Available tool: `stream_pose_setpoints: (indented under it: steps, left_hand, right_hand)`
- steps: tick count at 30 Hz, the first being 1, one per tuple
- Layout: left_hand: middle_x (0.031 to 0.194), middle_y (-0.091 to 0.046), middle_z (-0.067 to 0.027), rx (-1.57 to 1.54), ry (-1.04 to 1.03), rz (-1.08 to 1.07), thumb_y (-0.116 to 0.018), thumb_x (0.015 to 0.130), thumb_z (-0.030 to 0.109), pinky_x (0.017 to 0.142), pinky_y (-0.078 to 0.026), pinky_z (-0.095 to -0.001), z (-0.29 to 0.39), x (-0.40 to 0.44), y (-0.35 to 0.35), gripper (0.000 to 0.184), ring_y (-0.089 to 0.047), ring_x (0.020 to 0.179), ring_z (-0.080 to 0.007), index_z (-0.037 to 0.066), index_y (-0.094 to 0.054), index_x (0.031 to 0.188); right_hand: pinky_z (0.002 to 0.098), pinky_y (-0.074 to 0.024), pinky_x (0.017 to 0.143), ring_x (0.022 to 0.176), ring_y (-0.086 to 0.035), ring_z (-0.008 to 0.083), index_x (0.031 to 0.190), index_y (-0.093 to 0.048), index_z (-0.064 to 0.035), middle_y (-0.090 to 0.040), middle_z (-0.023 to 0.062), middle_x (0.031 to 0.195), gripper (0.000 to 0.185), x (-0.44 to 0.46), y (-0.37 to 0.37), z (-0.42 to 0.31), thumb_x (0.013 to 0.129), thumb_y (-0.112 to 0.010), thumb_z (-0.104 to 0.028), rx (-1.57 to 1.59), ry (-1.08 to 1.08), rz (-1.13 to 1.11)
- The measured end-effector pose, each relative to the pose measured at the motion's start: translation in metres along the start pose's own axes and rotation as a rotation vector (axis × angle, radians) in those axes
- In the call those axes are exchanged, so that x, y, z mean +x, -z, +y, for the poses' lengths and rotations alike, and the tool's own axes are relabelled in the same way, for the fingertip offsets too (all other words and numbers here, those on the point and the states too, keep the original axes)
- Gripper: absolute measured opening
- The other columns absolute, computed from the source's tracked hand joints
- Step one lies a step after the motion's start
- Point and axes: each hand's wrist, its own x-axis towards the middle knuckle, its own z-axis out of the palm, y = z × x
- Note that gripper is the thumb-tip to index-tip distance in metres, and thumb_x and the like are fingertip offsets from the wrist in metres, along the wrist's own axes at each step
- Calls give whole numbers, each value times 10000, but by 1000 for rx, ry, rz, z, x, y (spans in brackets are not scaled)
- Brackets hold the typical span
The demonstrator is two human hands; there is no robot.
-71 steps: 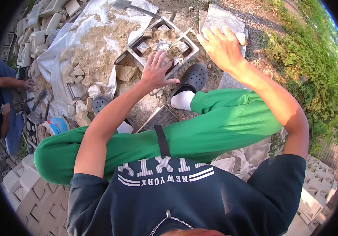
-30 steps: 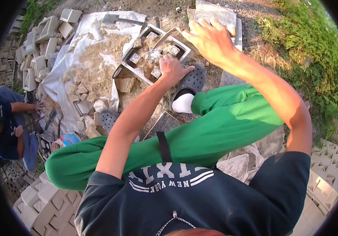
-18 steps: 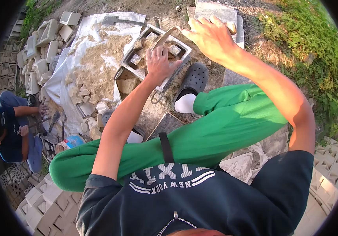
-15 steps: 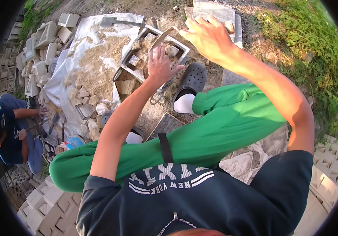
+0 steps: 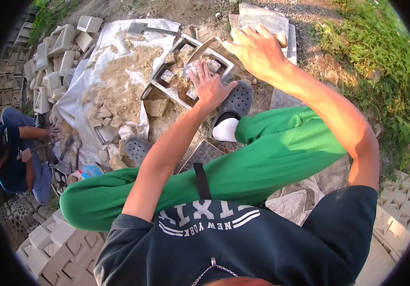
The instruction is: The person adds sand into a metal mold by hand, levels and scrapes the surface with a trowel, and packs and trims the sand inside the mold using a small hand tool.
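Note:
A square metal mould (image 5: 182, 99) with several blocky cores lies on the ground ahead of me, sandy mix between the cores. My right hand (image 5: 257, 52) is closed beside its far right corner, on a tool with a thin curved blade (image 5: 204, 47). The blade reaches over the mould; a rounded brown end, apparently its handle, shows past my fist. Its exact kind is unclear. My left hand (image 5: 210, 88) is open with fingers spread, over the near right part of the mould. Whether the fingertips touch the mix I cannot tell.
Left of the mould, a white sheet (image 5: 78, 90) carries sandy mix and a shovel (image 5: 138, 28). Pale blocks (image 5: 62, 40) are piled beyond it. Another person (image 5: 16, 152) crouches at far left. My grey clog (image 5: 239, 97) is near the mould; flat slabs (image 5: 264, 18) lie behind it.
My left hand has shifted right and slightly nearer me across the mould, with its fingers more spread. My right hand keeps its hold on the curved-bladed tool. The view has shifted slightly.

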Motion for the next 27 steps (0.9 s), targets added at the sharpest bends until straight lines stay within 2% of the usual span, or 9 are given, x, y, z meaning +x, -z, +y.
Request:
stream_pose_setpoints:
  steps: [5,9,11,14,16,18,21,24,27]
  left_hand:
    - [1562,-165,-283,-190,38,169,-557,804,697,1128,72,-632,2,1,-17,751,8,1482,-399,66,-661,1196]
    - [1543,-202,-286,-248,-7,72,-531,825,703,1133,52,-626,-18,0,1,768,-82,1471,-400,70,-617,1251]
    - [1510,-279,-282,-27,-4,287,-538,840,680,1142,39,-614,-42,-4,-6,737,-172,1453,-384,53,-635,1214]
    - [1477,-339,-273,46,-133,346,-488,853,704,1144,42,-609,-61,-10,-4,782,-187,1445,-385,14,-644,1186]
    - [1498,-310,-283,49,-184,267,-441,863,723,1140,56,-615,-53,-11,7,813,-147,1458,-396,-16,-683,1099]
    - [1537,-246,-276,166,-66,60,-398,865,746,1139,69,-610,-36,-10,11,863,-92,1471,-402,-45,-714,1004]
    - [1561,-196,-264,91,-66,30,-404,855,756,1140,75,-603,-18,-1,6,882,-52,1478,-400,-61,-730,924]
    - [1589,-170,-200,66,4,-19,-409,831,778,1144,84,-599,-6,6,6,883,-54,1484,-367,-26,-739,989]
    - [1563,-199,-258,-7,-30,-13,-440,818,782,1139,76,-603,-19,7,6,866,-45,1473,-416,-22,-749,904]
  right_hand:
    - [479,-461,940,1074,-607,259,1042,-687,-102,-614,109,1140,241,0,5,0,833,-579,-155,6,-8,-24]
    - [476,-463,933,1068,-606,255,1036,-687,-107,-607,99,1153,233,-1,10,-2,836,-576,-153,-2,-36,-54]
    - [474,-461,937,1074,-604,253,1038,-687,-109,-606,98,1152,234,1,13,-1,838,-575,-153,0,-36,-86]
    - [474,-456,951,1098,-599,254,1047,-687,-112,-605,102,1163,240,1,13,-1,843,-568,-155,-2,-37,-131]
    - [477,-456,953,1109,-597,256,1054,-687,-114,-605,107,1175,247,2,10,0,842,-567,-159,16,-34,-115]
    - [481,-455,957,1112,-597,257,1056,-688,-115,-605,110,1178,250,1,10,0,842,-567,-160,4,-19,-98]
    - [488,-452,968,1116,-596,261,1067,-688,-120,-604,114,1180,259,0,11,-2,841,-566,-161,-1,-9,-98]
    - [493,-448,980,1123,-594,263,1094,-684,-125,-604,118,1181,280,-1,12,-2,843,-564,-157,5,-16,-128]
    - [495,-443,990,1137,-590,265,1137,-671,-128,-601,121,1188,311,0,13,-2,847,-560,-152,30,-30,-153]
